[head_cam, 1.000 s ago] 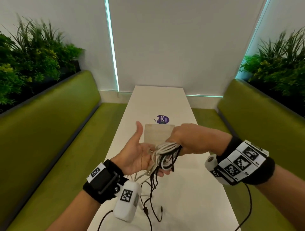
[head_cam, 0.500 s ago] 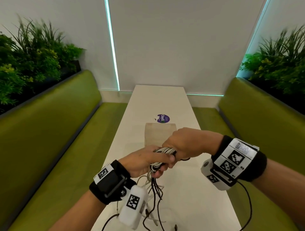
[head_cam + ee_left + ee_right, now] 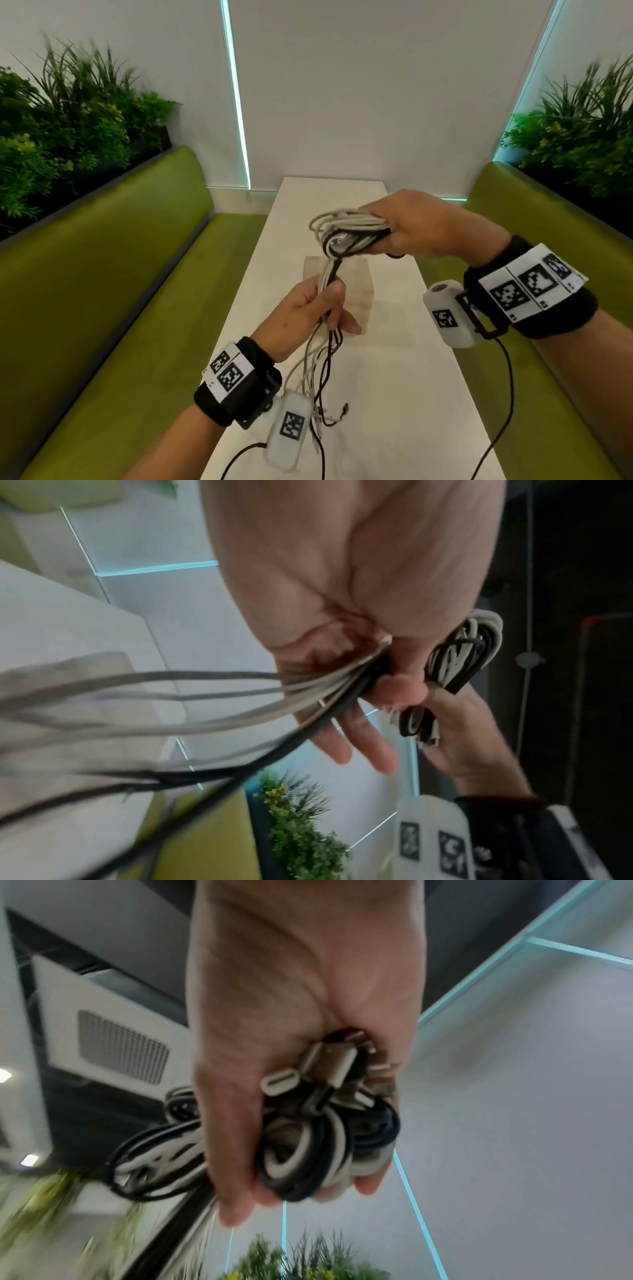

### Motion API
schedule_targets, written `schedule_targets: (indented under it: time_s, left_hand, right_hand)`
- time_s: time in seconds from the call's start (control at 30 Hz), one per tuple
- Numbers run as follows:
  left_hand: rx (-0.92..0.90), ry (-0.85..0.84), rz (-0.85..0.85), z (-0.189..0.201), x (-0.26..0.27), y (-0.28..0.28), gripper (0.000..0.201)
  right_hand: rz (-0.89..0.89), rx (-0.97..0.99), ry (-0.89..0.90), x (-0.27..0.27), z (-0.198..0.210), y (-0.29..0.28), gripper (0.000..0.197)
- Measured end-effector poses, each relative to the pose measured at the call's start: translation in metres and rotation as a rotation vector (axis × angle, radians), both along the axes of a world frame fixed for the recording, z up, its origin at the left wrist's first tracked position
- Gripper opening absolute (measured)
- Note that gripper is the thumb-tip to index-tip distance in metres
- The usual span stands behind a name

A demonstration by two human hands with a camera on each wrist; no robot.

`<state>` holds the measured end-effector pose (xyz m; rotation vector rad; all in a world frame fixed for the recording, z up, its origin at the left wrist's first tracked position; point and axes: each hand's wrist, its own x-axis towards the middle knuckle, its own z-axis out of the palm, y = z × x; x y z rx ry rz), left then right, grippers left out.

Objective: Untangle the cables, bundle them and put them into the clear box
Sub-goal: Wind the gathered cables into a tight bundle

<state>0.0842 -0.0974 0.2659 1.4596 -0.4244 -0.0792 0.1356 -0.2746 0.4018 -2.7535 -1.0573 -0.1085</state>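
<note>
While the right hand [image 3: 407, 224] clamps a looped coil of smooth white and black cables [image 3: 346, 228] above the clear box [image 3: 337, 274], the left hand [image 3: 301, 317] below it pinches the straight strands, whose loose ends trail onto the narrow white table [image 3: 394, 394] toward its near edge.

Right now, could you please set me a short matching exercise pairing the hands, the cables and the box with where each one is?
Things:
1. right hand
2. left hand
3. loose cable ends
4. clear box

Places or states:
A. dangle down to the white table
B. stands on the table beyond the hands
C. grips the coiled cable bundle, raised
D. grips the straight strands below the coil

Pairs: 1-C, 2-D, 3-A, 4-B
</note>
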Motion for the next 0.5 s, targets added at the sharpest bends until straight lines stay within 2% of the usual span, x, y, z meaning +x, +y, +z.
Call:
schedule_targets:
  time_s: [0.17, 0.33, 0.4, 0.5]
  left_hand:
    - [-0.274, -0.051, 0.319, 0.025, 0.014, -0.009, 0.030]
    - [-0.373, -0.037, 0.469, 0.027, 0.021, -0.011, 0.028]
    - [-0.410, 0.022, 0.487, 0.024, 0.022, -0.009, 0.024]
    - [-0.545, 0.120, 0.402, 0.023, 0.022, -0.008, 0.028]
  right_hand:
    - [-0.088, 0.470, 0.208, 0.000, -0.020, 0.010, 0.021]
    - [-0.100, 0.611, 0.375, -0.006, -0.065, 0.028, 0.010]
    - [-0.118, 0.638, 0.425, -0.006, -0.079, 0.033, 0.018]
    - [-0.137, 0.644, 0.507, -0.010, -0.098, 0.041, 0.031]
